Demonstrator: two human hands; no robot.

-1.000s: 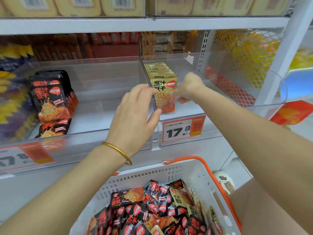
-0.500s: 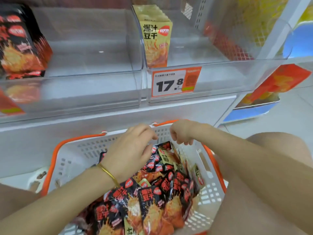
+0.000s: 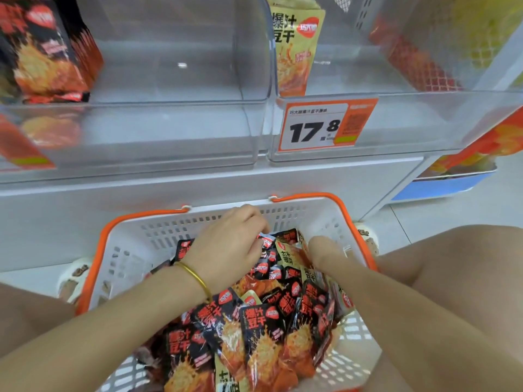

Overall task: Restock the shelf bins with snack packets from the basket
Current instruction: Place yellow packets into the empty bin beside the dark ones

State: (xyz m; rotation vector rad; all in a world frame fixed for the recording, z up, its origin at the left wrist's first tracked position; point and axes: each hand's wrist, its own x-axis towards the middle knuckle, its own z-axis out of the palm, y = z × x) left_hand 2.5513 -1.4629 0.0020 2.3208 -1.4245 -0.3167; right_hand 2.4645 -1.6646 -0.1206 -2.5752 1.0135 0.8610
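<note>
Both hands dig into the far end of the basket [image 3: 169, 236], left hand [image 3: 226, 247] curled over black packets [image 3: 260, 321], right hand [image 3: 325, 253] sunk beside a yellow packet [image 3: 284, 251] lying between them, nearer the right; whether either grips anything I cannot tell.

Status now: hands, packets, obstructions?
Left hand, right hand dug into black snack packets in white orange-rimmed plastic basket; grip unclear. Clear plastic shelf bins part-stocked. No obstruction.

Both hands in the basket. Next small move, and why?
Probably pinch the yellow packet by the right hand and lift it out: that hand is down in the basket beside it, no grip shows yet, and the right bin holds shelved yellow packets with room beside them.
</note>
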